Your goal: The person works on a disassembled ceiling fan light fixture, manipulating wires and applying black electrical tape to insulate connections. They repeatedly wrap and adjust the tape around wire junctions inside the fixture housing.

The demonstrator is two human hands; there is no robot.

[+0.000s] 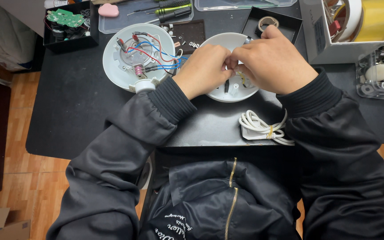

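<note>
1 black table is seen from above. On it lie 2 round white housings: 1 open housing showing red and blue wires, and just right of it 1 white shell beneath 2 hands. The left hand and right hand are pressed together over the shell, fingertips pinched on something too small to be made out. 1 coiled white cord lies near the table's front edge. 1 green circuit board sits far left.

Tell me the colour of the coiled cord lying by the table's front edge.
White, the coiled cord, bound with a yellowish tie; the head view shows it.
</note>
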